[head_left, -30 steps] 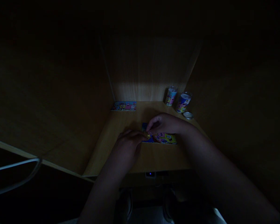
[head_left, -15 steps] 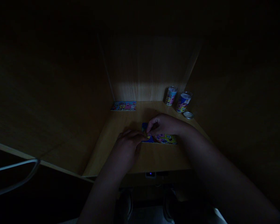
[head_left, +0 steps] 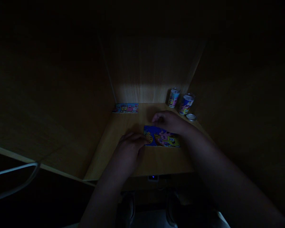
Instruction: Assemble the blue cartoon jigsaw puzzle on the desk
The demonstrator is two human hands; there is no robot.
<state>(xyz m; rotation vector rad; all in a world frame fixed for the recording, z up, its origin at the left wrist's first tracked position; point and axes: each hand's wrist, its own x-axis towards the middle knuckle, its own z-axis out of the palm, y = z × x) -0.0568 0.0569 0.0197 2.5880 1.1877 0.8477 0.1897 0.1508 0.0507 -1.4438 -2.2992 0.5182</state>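
A blue cartoon picture panel [head_left: 154, 130], which looks like a jigsaw puzzle, lies flat on the wooden surface in front of me. Yellow and pink figures fill its right part. My left hand [head_left: 132, 143] rests at the panel's left end, fingers stretched out and fingertips touching its edge by a round yellow shape. Just beyond the panel's far edge is my right hand [head_left: 167, 121], its thumb and index finger curled together in a pinch. Whatever may be between those fingertips is too dark to see. My right wrist covers the panel's upper right corner.
A second cartoon panel [head_left: 125, 108] lies at the back left. Two clear-topped cartoon canisters [head_left: 173, 98] [head_left: 186, 104] stand at the back right, with a round metal lid [head_left: 191, 117] beside them. Wooden walls enclose the surface. A white cable [head_left: 14, 169] hangs at lower left.
My right hand has lifted off the panel's left part and moved away to its far side, uncovering more of the picture. My left hand has stayed almost in place.
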